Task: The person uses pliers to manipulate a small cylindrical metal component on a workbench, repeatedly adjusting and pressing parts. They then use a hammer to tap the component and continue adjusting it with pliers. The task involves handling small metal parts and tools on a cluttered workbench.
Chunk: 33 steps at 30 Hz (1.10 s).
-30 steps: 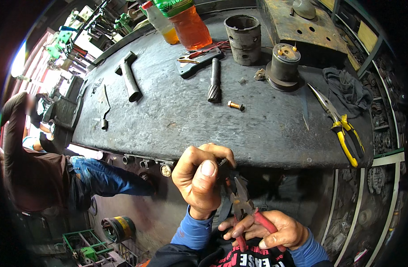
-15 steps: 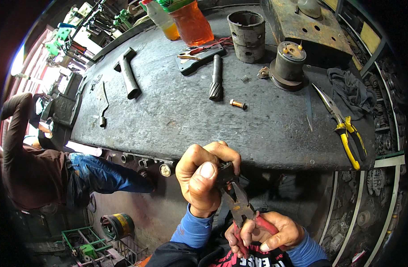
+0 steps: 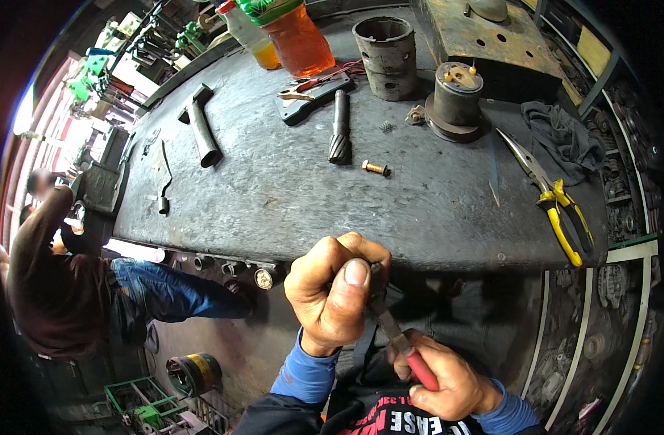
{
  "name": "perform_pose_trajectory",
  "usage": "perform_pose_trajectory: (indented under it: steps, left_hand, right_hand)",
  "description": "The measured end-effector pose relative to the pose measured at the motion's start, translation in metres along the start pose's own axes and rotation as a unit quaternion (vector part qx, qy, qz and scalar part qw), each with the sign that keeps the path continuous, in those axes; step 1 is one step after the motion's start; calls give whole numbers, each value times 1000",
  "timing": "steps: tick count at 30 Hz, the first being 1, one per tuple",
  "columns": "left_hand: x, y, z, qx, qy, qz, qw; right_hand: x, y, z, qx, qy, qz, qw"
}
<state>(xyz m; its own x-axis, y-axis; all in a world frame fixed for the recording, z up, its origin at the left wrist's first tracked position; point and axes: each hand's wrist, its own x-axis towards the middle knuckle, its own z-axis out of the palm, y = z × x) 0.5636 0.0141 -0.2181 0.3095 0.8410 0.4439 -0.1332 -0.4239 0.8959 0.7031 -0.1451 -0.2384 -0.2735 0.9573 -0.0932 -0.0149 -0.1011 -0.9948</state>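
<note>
My left hand [image 3: 330, 296] is a closed fist just in front of the bench's near edge, thumb on top. It grips a small dark part [image 3: 376, 279], mostly hidden by the fingers, so its kind cannot be made out. Lower and to the right, my right hand [image 3: 448, 378] is wrapped round the red-handled pliers [image 3: 421, 367]. The pliers are seen nearly edge-on, and their jaws reach up to the dark part at my left fist. Whether the jaws are closed on it is hidden.
On the dark bench [image 3: 274, 210] lie a copper-coloured bolt [image 3: 376, 168], a fluted cutter [image 3: 339, 130], a T-shaped tube [image 3: 201, 130] and yellow-handled pliers [image 3: 553, 210]. Farther back stand a metal cylinder [image 3: 385, 61], a motor-like part [image 3: 455, 101] and bottles [image 3: 296, 40]. A person [image 3: 64, 283] is at left.
The pliers have turned from showing both handles and open jaws to nearly edge-on. My right hand has rolled with them, and my left fist now covers more of the dark part.
</note>
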Motion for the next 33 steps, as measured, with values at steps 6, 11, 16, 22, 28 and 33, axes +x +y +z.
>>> perform_pose_trajectory:
  steps: [6,11,16,22,28,33]
  left_hand:
    - [4,-4,-4,-44,-11,28,999]
    - [7,-2,-7,-116,-7,29,993]
    - [7,-4,0,-178,-3,20,984]
    - [3,-6,3,-224,9,0,975]
    - [0,-13,2,-258,21,-27,966]
    - [-1,-15,5,-266,29,-30,963]
  right_hand:
    - [1,0,14,-299,167,-42,939]
    - [-15,15,0,140,-37,42,989]
    - [-10,25,4,434,-146,75,886]
    - [3,26,6,490,-197,41,848]
    - [5,24,10,514,-185,50,836]
    - [7,28,12,525,-188,40,829]
